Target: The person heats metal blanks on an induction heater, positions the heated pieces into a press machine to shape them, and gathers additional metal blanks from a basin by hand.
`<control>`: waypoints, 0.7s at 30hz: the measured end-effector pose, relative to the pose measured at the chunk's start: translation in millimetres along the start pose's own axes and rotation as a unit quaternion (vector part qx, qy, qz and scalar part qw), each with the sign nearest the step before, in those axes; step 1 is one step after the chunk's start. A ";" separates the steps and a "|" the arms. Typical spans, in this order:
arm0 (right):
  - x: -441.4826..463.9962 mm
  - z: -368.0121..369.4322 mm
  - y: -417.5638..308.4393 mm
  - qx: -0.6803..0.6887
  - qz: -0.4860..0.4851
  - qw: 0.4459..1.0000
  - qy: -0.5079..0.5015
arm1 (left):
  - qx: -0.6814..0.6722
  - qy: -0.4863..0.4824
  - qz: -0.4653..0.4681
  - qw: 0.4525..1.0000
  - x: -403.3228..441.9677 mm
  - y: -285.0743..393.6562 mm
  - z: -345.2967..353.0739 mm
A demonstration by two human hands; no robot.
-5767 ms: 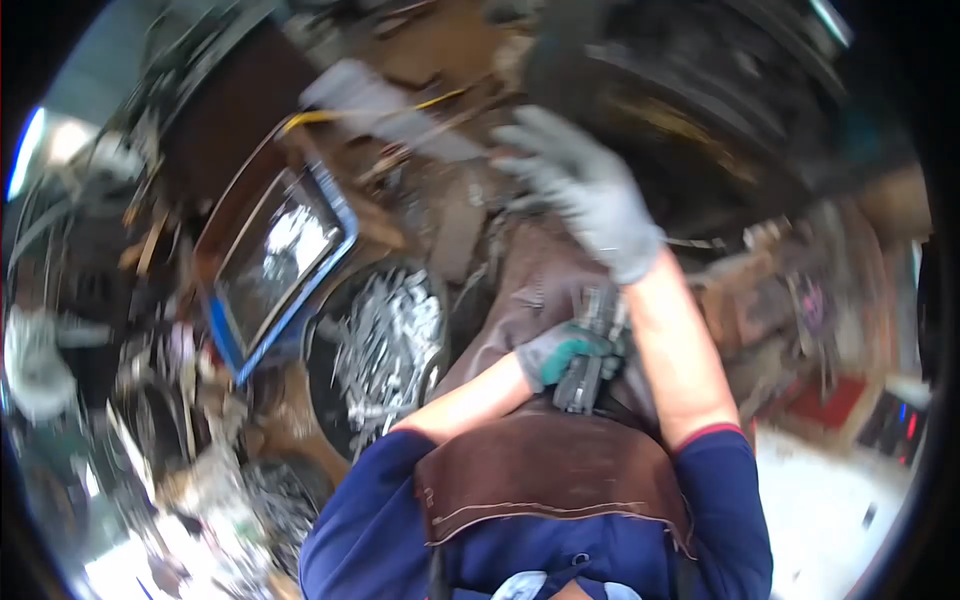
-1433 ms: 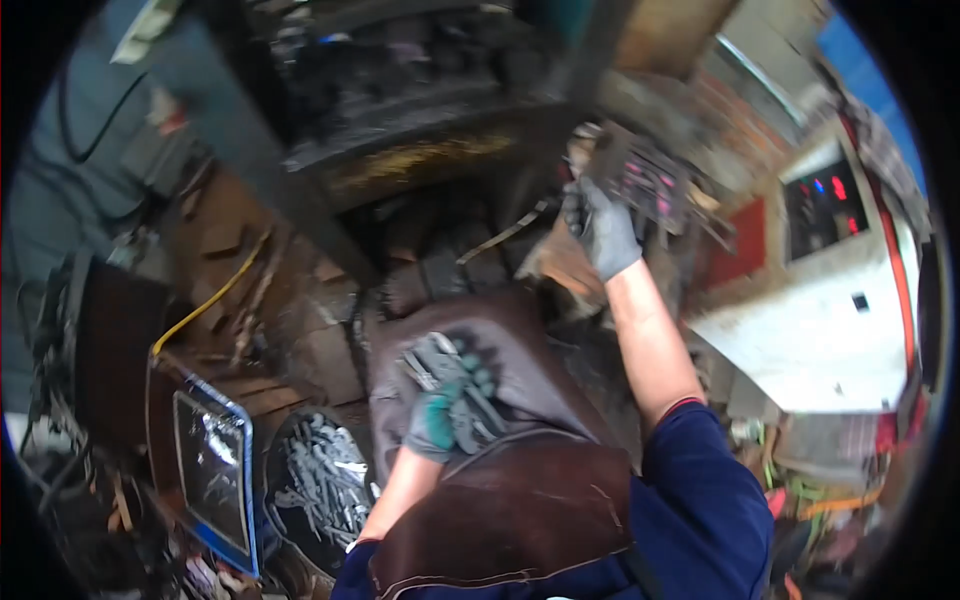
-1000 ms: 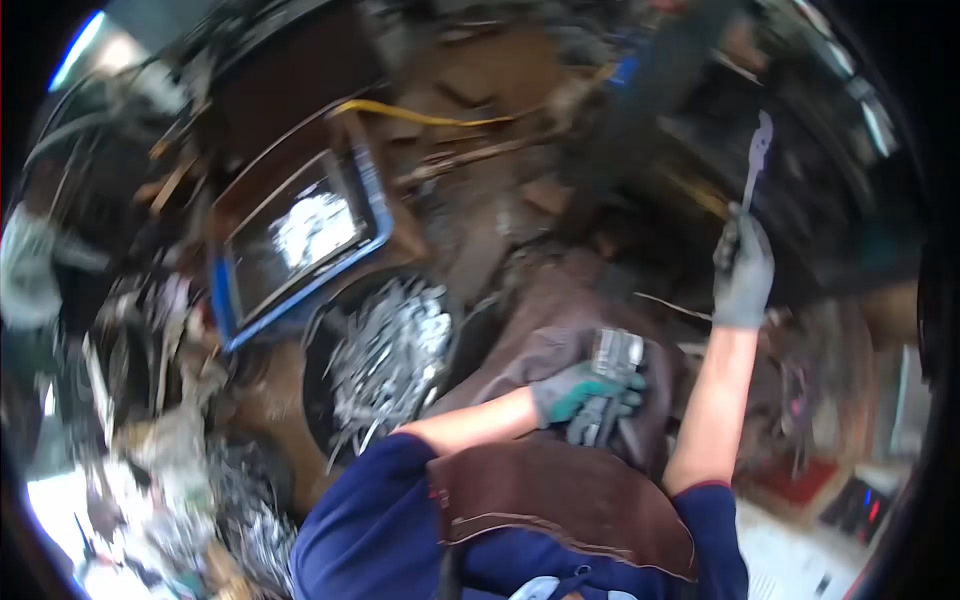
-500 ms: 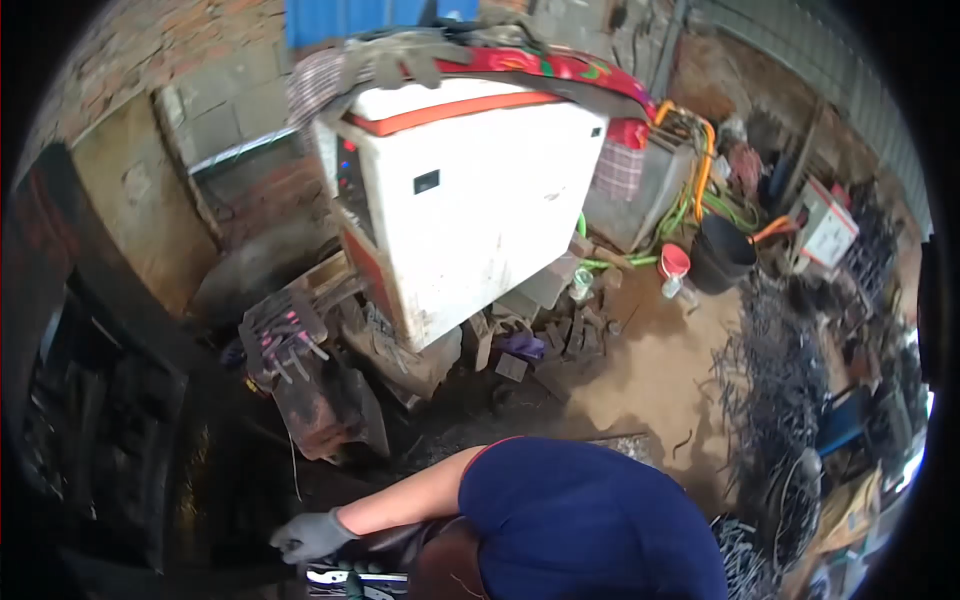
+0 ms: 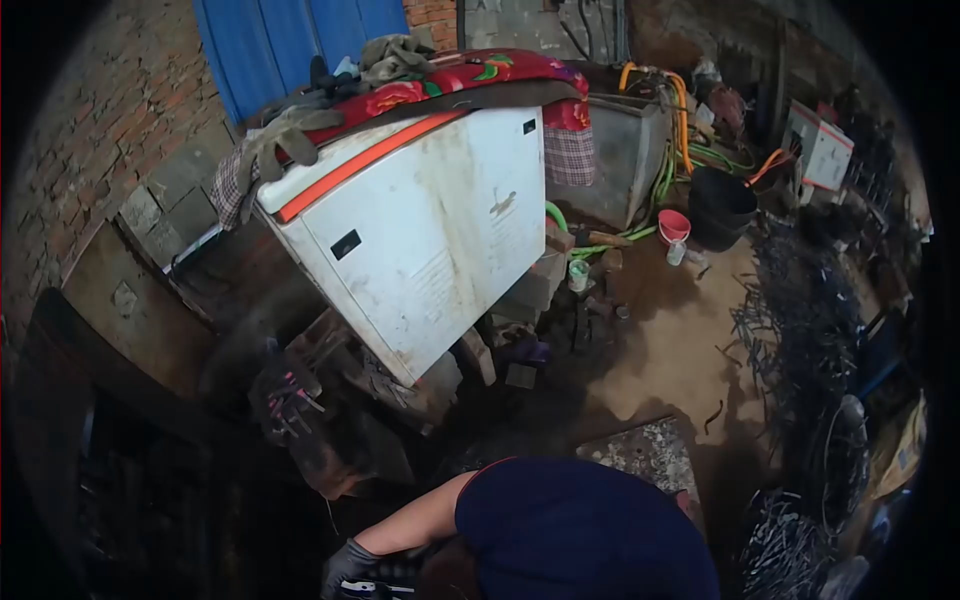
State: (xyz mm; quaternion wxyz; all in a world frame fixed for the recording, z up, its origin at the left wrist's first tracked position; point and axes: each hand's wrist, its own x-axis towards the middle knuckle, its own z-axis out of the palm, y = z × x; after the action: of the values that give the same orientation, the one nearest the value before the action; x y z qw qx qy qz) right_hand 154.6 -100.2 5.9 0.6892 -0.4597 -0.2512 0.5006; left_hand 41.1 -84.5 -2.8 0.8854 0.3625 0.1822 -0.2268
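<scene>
My right arm comes out of a dark blue sleeve and reaches left along the bottom edge. On it, my right hand wears a dark grey glove and looks curled, its fingers mostly lost in shadow. Bright silver metal pieces lie right against its lower side, partly cut off by the frame. What the fingers hold, if anything, I cannot make out. My left hand does not show. Beyond the hand sits a dark block or stand, with pink-marked rods lying behind it.
A large white cabinet stands tilted ahead, gloves and a red flowered cloth on top. Rightward are a black bucket, a red bucket, hoses and heaps of metal pieces. Dark machinery occupies the left.
The view has shifted and darkened. My right hand has moved right and down, closer to the silver pieces. A second gloved hand at the bottom edge is out of sight now.
</scene>
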 end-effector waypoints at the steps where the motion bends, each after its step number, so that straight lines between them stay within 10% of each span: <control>1: 0.7 0.1 -0.1 0.002 0.004 1.000 -0.004 | 0.001 0.000 0.001 1.000 -0.7 1.5 -0.8; 21: -32.0 31.9 -28.1 0.055 0.075 0.996 0.016 | 0.018 0.002 0.030 0.999 -25.2 16.4 -2.6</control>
State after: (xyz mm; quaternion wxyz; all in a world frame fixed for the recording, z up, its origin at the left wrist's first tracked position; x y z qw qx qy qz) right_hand 129.8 -119.6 48.8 0.6781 -0.4465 -0.1768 0.5564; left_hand 28.5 -65.5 16.8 0.8851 0.3837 0.1686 -0.2025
